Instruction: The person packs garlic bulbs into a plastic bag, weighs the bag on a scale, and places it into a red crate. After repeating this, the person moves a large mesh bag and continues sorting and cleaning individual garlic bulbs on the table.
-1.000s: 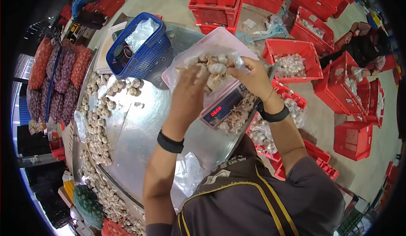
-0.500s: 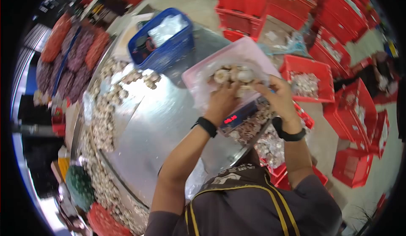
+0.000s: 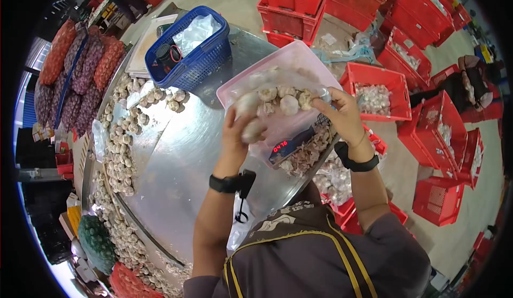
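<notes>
A pink plastic tray (image 3: 300, 60) sits on a weighing scale (image 3: 293, 144) whose red display seems to read 0.476. In the tray lies a clear plastic bag (image 3: 299, 79) with several garlic bulbs (image 3: 289, 105). My left hand (image 3: 235, 137) is at the tray's left edge, its fingers curled round garlic bulbs (image 3: 252, 131) smeared by motion. At the bag's right side, my right hand (image 3: 346, 117) pinches the plastic edge between thumb and fingers. Both wrists wear dark bands.
A blue basket (image 3: 200, 57) with plastic bags stands behind on the metal table (image 3: 176, 159). Loose garlic (image 3: 118, 159) lines the table's left side. Garlic skins (image 3: 307, 156) lie by the scale. Red crates (image 3: 377, 71) stand at the right, and mesh sacks (image 3: 80, 73) are stacked at the left.
My left hand has come out of the bag and moved left, with garlic bulbs in it. My right hand stays at the bag's edge. The display's digits have become legible.
</notes>
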Motion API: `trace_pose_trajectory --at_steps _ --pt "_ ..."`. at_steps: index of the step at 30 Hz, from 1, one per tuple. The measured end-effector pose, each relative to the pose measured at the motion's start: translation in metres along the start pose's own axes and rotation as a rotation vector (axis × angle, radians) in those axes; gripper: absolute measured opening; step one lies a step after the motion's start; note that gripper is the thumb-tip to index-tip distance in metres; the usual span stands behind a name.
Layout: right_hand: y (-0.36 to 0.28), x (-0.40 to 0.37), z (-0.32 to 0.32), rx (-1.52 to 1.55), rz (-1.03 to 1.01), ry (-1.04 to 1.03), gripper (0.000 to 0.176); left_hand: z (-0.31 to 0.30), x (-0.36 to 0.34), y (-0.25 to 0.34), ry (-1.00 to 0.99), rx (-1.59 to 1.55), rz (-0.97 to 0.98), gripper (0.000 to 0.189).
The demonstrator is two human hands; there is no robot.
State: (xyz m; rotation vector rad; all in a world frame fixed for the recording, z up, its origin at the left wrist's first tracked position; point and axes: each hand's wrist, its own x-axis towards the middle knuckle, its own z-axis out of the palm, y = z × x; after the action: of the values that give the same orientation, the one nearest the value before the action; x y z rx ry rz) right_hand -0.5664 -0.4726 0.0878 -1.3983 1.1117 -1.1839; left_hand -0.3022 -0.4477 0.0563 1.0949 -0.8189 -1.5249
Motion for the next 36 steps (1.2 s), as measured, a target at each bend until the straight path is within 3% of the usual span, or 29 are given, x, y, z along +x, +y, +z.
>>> trace_pose_trajectory --at_steps 1,3,5,7,8,10,12,14,16,19,21,22,23,24,26,27,28,29,30,32,34,36 --pt "0.0 -0.001 -0.001 -0.016 0.033 0.012 0.021 -0.007 -0.014 0.006 0.027 -0.375 -0.148 0.048" --pt "0.001 -0.002 -0.002 -0.023 0.021 0.032 0.02 -0.048 -0.042 -0.004 -0.085 -0.607 -0.218 0.05" --pt "0.003 -0.004 -0.003 -0.046 0.009 0.027 0.023 -0.082 -0.068 -0.012 -0.084 -0.544 -0.165 0.049" --pt "0.006 -0.003 -0.003 -0.102 -0.02 0.038 0.03 -0.137 -0.089 -0.04 0.136 -0.518 -0.285 0.053" --pt "0.006 -0.003 -0.003 -0.162 -0.058 0.04 0.037 -0.161 -0.096 -0.052 0.134 -0.514 -0.286 0.053" --pt "0.009 -0.004 -0.003 -0.22 -0.052 0.057 0.045 -0.203 -0.108 -0.07 0.491 -0.382 -0.269 0.053" --pt "0.013 -0.006 -0.001 -0.278 -0.048 0.071 0.053 -0.253 -0.119 -0.067 0.557 -0.335 -0.218 0.053" --pt "0.016 -0.007 0.0 -0.355 -0.093 0.101 0.063 -0.26 -0.119 -0.061 0.62 -0.289 -0.164 0.053" --pt "0.014 -0.01 0.002 -0.414 -0.115 0.129 0.064 -0.237 -0.1 -0.037 0.902 0.617 0.095 0.057" --pt "0.009 -0.009 0.004 -0.459 -0.13 0.144 0.062 -0.091 -0.086 0.036 0.43 0.95 0.373 0.056" --pt "0.005 -0.008 0.006 -0.446 -0.138 0.117 0.059 -0.01 -0.073 0.052 0.08 1.145 0.636 0.056" --pt "0.004 -0.009 0.005 -0.417 -0.111 0.104 0.049 0.012 -0.064 0.049 -0.122 1.23 0.795 0.057" --pt "0.001 -0.007 0.008 -0.381 -0.098 0.077 0.04 0.034 -0.055 0.051 -0.306 1.38 0.702 0.062" --pt "-0.007 -0.007 0.01 -0.411 -0.128 0.071 0.036 0.045 -0.046 0.037 -0.281 1.386 0.873 0.063" --pt "-0.006 -0.004 0.01 -0.152 -0.003 0.049 0.027 0.036 -0.024 0.018 -0.322 1.606 0.906 0.05" --pt "0.0 0.0 0.001 -0.267 -0.085 0.027 0.024 0.03 -0.022 0.023 -0.395 1.925 0.623 0.043" --pt "0.005 0.004 -0.01 -0.202 0.041 -0.008 0.022 0.019 -0.024 0.032 -0.473 2.184 0.272 0.037" --pt "-0.007 0.008 -0.011 -0.206 0.054 -0.015 0.022 0.003 -0.033 0.042 -0.461 2.276 0.239 0.022" --pt "-0.007 0.013 -0.017 -0.136 0.05 -0.05 0.022 -0.018 -0.043 0.046 -0.385 2.284 0.199 0.022" --pt "-0.018 0.029 -0.012 -0.062 0.028 -0.11 0.022 -0.061 -0.064 0.05 -0.238 2.074 0.64 0.017" --pt "-0.049 0.039 0.002 0.237 0.038 -0.229 0.025 -0.077 -0.096 0.08 -0.179 2.044 0.648 0.014" --pt "-0.086 0.044 0.03 0.237 0.009 -0.326 0.031 -0.091 -0.127 0.103 -0.032 1.84 0.861 0.014"
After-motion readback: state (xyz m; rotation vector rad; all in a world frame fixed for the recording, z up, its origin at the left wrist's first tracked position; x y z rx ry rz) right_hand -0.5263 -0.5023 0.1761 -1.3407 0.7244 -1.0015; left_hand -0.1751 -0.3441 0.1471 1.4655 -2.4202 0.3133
